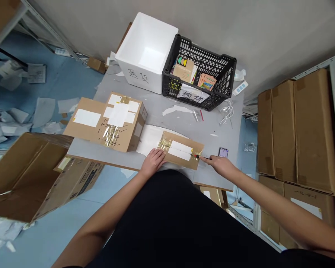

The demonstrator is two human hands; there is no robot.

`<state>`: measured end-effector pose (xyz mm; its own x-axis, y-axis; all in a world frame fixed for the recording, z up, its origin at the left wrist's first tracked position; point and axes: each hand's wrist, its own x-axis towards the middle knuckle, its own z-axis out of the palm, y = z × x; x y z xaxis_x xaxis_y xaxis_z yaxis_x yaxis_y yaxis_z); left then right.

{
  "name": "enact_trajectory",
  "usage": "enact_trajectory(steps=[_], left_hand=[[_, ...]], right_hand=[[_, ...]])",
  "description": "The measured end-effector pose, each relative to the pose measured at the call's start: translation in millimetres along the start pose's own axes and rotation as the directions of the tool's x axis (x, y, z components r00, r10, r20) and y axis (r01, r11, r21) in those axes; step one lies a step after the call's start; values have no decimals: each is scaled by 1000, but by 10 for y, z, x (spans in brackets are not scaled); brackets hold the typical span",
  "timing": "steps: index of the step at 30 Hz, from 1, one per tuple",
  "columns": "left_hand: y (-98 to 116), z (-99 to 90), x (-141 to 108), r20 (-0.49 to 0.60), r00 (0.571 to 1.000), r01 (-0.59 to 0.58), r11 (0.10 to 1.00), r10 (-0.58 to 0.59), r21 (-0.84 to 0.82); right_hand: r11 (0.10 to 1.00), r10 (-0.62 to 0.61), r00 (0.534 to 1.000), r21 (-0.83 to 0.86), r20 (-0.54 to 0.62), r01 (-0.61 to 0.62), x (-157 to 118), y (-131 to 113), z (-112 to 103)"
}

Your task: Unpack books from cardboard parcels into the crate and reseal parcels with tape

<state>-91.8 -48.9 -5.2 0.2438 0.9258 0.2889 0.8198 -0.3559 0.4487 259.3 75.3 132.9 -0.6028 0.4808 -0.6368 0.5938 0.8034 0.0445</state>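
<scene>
A small cardboard box [178, 163] lies at the table's front edge, a white label [180, 150] on its top and clear tape over both ends. My left hand [154, 160] rests on the box's left end, fingers stretched out and lying flat. In my right hand [218, 163] is a slim red-and-black box cutter [197, 156], its tip at the taped right end. A dark line runs along the label towards the tip; whether it is a cut, I cannot tell. Under the box's left side shows a white sheet-like surface [147, 138].
Taped cardboard boxes [132, 137] stand to the left. Behind are a white foam box [141, 76] and a black crate [203, 102] holding booklets. A phone [223, 152] lies right, near a white cable [227, 111]. A large open carton [25, 178] sits on the floor; stacked cartons [309, 130] stand right.
</scene>
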Motion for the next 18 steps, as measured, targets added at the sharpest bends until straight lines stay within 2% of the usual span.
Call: enact_trajectory(steps=[8, 18], left_hand=[[-14, 17, 4, -4, 1000, -24, 999, 24, 27], [-13, 9, 26, 11, 999, -49, 995, 48, 83]], right_hand=[[998, 42, 999, 38, -28, -41, -273, 172, 248], [992, 87, 993, 93, -80, -79, -431, 249, 493]])
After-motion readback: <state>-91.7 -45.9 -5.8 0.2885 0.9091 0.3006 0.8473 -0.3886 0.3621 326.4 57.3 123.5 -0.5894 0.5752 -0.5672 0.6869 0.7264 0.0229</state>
